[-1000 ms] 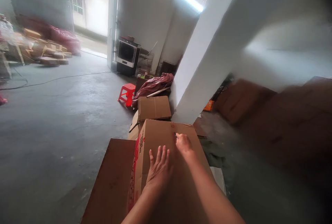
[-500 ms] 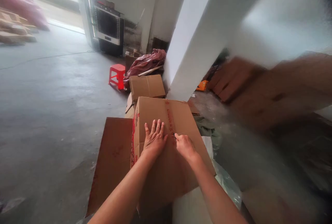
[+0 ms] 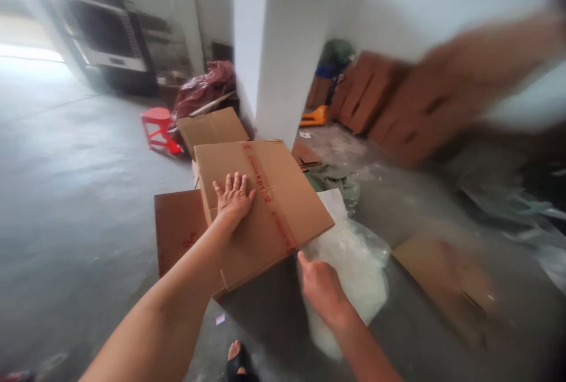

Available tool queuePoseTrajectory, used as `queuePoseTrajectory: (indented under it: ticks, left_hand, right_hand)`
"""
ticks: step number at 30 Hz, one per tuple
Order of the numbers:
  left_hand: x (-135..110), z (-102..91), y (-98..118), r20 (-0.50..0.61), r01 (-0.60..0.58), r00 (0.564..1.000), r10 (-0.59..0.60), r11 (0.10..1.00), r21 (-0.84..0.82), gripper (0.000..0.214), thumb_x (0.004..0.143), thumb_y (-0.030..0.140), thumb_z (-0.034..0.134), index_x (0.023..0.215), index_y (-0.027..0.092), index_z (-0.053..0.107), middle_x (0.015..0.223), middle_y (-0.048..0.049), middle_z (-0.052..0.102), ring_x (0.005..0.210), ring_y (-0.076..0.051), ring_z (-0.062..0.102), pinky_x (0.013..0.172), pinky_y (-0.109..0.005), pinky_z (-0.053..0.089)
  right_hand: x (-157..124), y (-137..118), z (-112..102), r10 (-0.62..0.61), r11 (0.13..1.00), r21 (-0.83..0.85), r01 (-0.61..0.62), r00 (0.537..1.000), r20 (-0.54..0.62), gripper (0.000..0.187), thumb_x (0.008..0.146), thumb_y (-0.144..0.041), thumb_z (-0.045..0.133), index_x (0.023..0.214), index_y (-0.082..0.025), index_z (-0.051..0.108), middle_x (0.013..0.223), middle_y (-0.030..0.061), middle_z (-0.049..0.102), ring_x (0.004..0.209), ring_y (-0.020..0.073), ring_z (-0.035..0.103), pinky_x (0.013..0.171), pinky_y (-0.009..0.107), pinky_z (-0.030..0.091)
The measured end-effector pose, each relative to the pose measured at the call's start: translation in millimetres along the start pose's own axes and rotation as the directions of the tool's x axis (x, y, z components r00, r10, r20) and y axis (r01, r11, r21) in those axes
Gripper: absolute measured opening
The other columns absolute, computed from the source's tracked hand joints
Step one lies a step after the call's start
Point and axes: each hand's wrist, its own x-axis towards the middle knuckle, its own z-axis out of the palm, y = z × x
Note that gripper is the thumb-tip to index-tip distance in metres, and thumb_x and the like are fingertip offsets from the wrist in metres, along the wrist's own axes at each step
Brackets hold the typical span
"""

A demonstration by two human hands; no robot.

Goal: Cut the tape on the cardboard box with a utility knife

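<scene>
Seemingly well along one pass over the top seam: cardboard box [image 3: 260, 226] in the middle, standing before the white pillar [image 3: 285, 46], with red-printed tape [image 3: 259, 175] running to the near edge. Flaps lying flat, none lifted, so probably only seam work done and flaps left as is; hard to tell if slit through. Left hand [image 3: 234, 196] open, fingers spread, flat on the top beside the tape, gripping nothing. Right hand [image 3: 322, 287] curled around apparently a small dark tool [image 3: 296, 252], mostly hidden, at the tape's near end. Farther out, clear plastic [image 3: 358, 287] and a red stool [image 3: 158, 127].
</scene>
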Motion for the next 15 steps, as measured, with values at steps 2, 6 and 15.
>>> queuePoseTrajectory:
  ticks: [2,6,15]
  left_hand:
    - [2.1,1.1,0.3,-0.012,-0.001,1.000,0.001,1.000,0.007,0.071,0.098,0.055,0.020,0.156,0.017,0.032,0.166,-0.0107,0.022,0.154,-0.035,0.012,0.117,-0.073,-0.006]
    - [3.4,5.4,1.3,-0.062,-0.027,0.998,0.028,0.999,0.020,0.071,0.098,0.054,0.017,0.155,0.015,0.033,0.166,-0.0134,0.024,0.154,-0.036,0.011,0.116,-0.073,-0.006]
    - [3.5,3.1,4.5,-0.081,-0.053,0.995,0.054,0.998,0.017,0.071,0.098,0.051,0.016,0.154,0.011,0.034,0.164,-0.0181,0.025,0.153,-0.039,0.012,0.116,-0.073,-0.006]
  right_hand:
    - [-24.7,10.1,24.4,0.052,0.988,0.146,-0.057,0.998,0.035,0.047,0.092,-0.010,0.037,0.123,-0.019,0.071,0.088,0.0144,0.076,0.086,0.0280,0.074,0.070,0.032,0.052]
    - [-34.0,20.6,56.2,0.384,0.731,0.631,-0.260,0.921,-0.066,0.046,0.096,-0.024,0.039,0.132,-0.017,0.066,0.104,0.0142,0.076,0.093,0.0250,0.073,0.080,0.031,0.055]
    - [31.2,-27.9,43.7,0.693,0.354,0.896,-0.266,0.718,-0.061,0.053,0.092,-0.026,0.040,0.136,-0.007,0.060,0.064,0.0066,0.069,0.053,0.0138,0.054,0.055,0.023,0.043]
